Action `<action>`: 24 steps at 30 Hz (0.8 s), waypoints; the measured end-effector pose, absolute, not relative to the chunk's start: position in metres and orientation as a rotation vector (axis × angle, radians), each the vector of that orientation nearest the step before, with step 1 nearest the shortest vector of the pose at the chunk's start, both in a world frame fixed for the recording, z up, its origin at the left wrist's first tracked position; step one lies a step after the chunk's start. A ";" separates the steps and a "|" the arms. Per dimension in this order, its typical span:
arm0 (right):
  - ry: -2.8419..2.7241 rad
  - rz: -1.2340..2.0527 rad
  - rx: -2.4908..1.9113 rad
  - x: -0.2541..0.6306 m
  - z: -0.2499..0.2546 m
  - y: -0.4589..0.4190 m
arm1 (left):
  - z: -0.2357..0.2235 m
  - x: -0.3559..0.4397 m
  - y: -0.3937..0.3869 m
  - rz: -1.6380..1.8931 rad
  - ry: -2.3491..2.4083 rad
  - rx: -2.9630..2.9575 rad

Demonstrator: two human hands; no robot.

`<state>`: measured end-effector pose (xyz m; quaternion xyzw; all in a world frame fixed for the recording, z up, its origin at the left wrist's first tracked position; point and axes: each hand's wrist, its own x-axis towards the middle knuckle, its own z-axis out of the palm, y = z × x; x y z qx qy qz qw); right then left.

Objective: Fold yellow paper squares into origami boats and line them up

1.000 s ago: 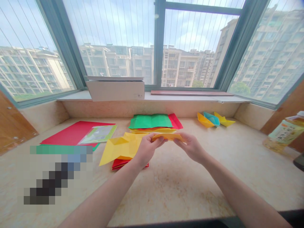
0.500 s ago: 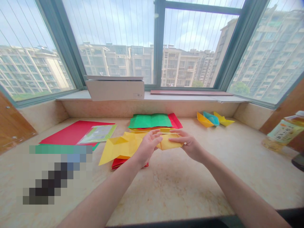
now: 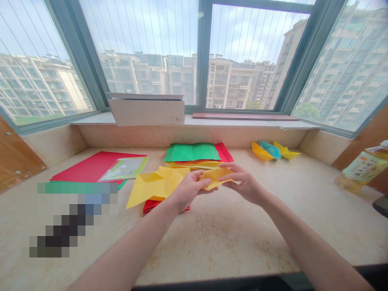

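Observation:
A small piece of folded yellow paper (image 3: pixel 214 174) is held up above the counter between both hands. My left hand (image 3: pixel 194 186) grips its left end, with the thumb on the near face. At its right side my right hand (image 3: pixel 241 180) has thumb and fingers on the paper, the fingers somewhat spread. Left of the hands lies a larger creased yellow sheet (image 3: pixel 151 186), on top of folded red paper (image 3: pixel 151 205). Just behind the hands are a creased green sheet (image 3: pixel 194 152), a red sheet (image 3: pixel 224 152) and more yellow sheets.
Two yellow paper boats (image 3: pixel 261 152) and a blue one (image 3: pixel 271 150) stand at the back right. A bottle (image 3: pixel 362 167) is at the far right. Red sheets (image 3: pixel 97 167) with a clear packet (image 3: pixel 125 169) lie left. A white box (image 3: pixel 147 112) sits on the sill.
The folded yellow paper has been tilted and its face opened a little. My left thumb has moved onto its near face, and my right fingers have shifted along the right side.

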<state>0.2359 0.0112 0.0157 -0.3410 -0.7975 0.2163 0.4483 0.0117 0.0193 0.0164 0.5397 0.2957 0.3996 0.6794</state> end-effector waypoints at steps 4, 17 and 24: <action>-1.870 0.509 -0.873 0.231 0.018 0.010 | 0.020 0.012 0.016 0.894 0.646 1.319; -1.786 0.512 -0.951 0.226 0.018 0.010 | 0.019 0.019 0.010 0.943 0.833 1.657; -1.542 0.786 -0.882 0.227 0.018 0.014 | 0.020 0.018 0.012 0.925 0.838 1.620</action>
